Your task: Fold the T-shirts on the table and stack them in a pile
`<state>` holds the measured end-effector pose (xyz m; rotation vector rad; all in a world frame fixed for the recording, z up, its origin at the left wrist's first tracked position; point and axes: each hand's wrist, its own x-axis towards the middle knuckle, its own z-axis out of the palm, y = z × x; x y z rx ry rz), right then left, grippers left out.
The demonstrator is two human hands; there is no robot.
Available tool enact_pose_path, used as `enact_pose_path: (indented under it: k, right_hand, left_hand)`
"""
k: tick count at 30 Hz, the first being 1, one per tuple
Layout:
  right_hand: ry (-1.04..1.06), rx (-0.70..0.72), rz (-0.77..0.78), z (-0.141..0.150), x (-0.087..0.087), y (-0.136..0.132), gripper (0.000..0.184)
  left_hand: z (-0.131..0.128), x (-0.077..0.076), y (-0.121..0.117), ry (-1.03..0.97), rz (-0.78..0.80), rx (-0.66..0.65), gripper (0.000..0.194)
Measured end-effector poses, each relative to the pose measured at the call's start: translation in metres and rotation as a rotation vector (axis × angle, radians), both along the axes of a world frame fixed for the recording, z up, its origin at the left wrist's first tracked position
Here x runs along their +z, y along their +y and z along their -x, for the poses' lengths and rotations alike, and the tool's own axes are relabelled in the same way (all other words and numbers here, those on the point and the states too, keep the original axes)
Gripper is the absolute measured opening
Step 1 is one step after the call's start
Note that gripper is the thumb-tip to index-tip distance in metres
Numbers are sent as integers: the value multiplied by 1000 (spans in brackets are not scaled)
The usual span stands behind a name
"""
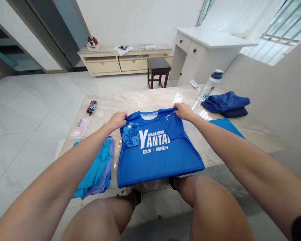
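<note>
A blue T-shirt (160,164) with white "Marathon Yantai" print lies face up on the marble-look table (104,100), its sleeves folded inward over the chest. Its lower edge reaches the table's near edge. My left hand (118,119) pinches the shirt's left shoulder, and my right hand (183,111) grips the right shoulder. Between them is the round neckline. To the left of the shirt sits a stack of folded turquoise and purple clothes (96,170). A flat bright-blue cloth (227,126) lies partly behind my right forearm.
A crumpled navy garment (225,102) and a clear water bottle (210,85) with a blue cap stand at the table's right. At its left are a small bundle of pens (91,107) and a blurred pinkish packet (81,130). Beyond stand a dark-topped stool (159,65) and a white desk (203,38).
</note>
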<state>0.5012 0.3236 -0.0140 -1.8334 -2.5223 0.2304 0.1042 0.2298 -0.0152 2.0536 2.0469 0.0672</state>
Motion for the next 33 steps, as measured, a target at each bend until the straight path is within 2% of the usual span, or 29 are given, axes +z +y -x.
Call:
enact_pose_path:
  k: [2, 5, 7, 9, 11, 12, 13, 15, 16, 18, 20, 22, 24, 25, 26, 28, 33]
  right_hand:
    - [33, -14, -117, 2, 20, 10, 29]
    - [114, 23, -343, 3, 56, 25, 31]
    - [165, 65, -490, 0, 81, 29, 35]
    - [197, 95, -600, -6, 104, 24, 37]
    - [211, 104, -668, -13, 121, 8, 38]
    - [214, 101, -686, -17, 126, -5, 38]
    - [214, 90, -694, -22, 128, -21, 37]
    - [211, 63, -669, -34, 124, -61, 34]
    - [211, 54, -638, -42, 117, -84, 32]
    - [200, 89, -525, -60, 96, -131, 27]
    - [172, 209, -351, -82, 70, -174, 22]
    - [129, 358, -118, -105, 45, -207, 20]
    - [115, 430, 103, -125, 25, -226, 9]
    - [131, 418, 189, -133, 17, -230, 12]
    - [162, 379, 247, -140, 11, -231, 17]
    - [245, 247, 275, -146, 1, -225, 19]
    - [279, -37, 190, -132, -24, -198, 21]
  left_hand:
    - [5, 24, 7, 12, -94, 22, 19]
    - [7, 72, 15, 15, -275, 49, 21]
    - [5, 106, 14, 7, -401, 52, 21]
    - [2, 134, 5, -13, -534, 34, 17]
    - [-3, 148, -14, -38, -653, -6, 15]
    - [-5, 148, -27, -48, -692, -26, 15]
    - [-8, 145, -43, -54, -716, -50, 15]
    - [-12, 127, -80, -57, -705, -112, 14]
    - [-13, 113, -100, -52, -676, -158, 13]
    - [-17, 83, -144, -43, -544, -357, 16]
    - [-19, 53, -184, -31, -368, -625, 20]
    - [-21, 31, -216, -9, -208, -868, 20]
    - [-22, 17, -235, -14, -115, -985, 12]
    - [-22, 12, -239, -25, -89, -997, 11]
    - [-23, 9, -240, -36, -76, -974, 14]
    - [-26, 4, -233, -37, -68, -838, 20]
    - [-42, -13, -195, 35, -5, -209, 31]
